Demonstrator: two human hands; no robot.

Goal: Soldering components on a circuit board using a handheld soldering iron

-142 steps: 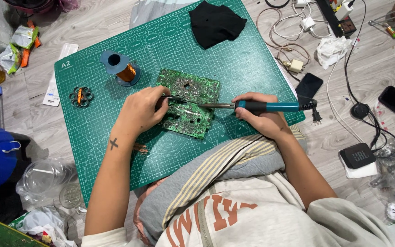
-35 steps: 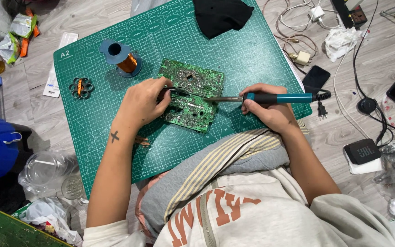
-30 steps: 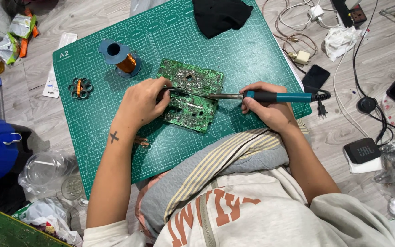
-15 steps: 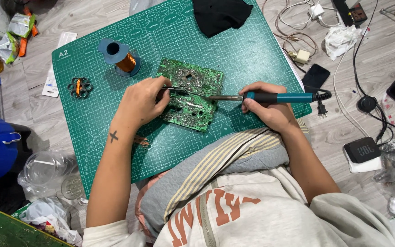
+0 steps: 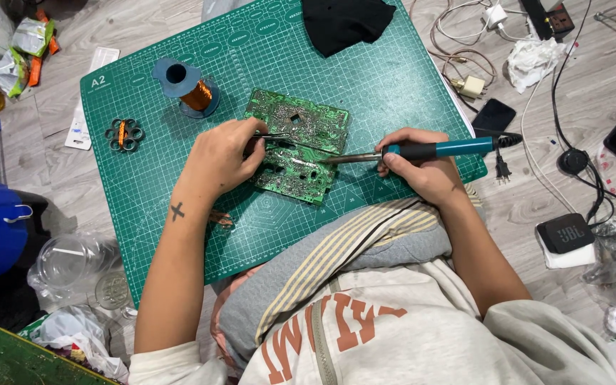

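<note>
Head view, landmark = green cutting mat (image 5: 365,78). Versus the frame 4.7 s back: right hand (image 5: 422,167) and soldering iron (image 5: 422,151) have shifted slightly toward the mat's middle; over the last second nothing moves beyond camera drift, so the tip is dwelling on one spot, which I judge to be a joint being heated rather than a reposition. Circuit board (image 5: 297,153) lies flat near the mat's centre, solder side up: green, dense silver joints, a small square cutout near its top edge, and a visible seam across it, so it could be two boards overlapping; can't tell which. Left hand (image 5: 219,157) rests on the board's left edge, fingers pinched together on thin metal tweezers (image 5: 274,135) whose points reach over the board. Right-hand fingers are wrapped tight round the iron's teal grip, the metal tip touching the board's middle, the cord end pointing off the mat's right edge. Copper wire spool (image 5: 188,87) stands on the mat up-left of the board; a small wound coil part (image 5: 124,134) lies further left, near the mat's left edge. Black cloth (image 5: 344,21) sits at the mat's top edge. Off the mat's right side: black phone (image 5: 492,115), cables, white charger.
</note>
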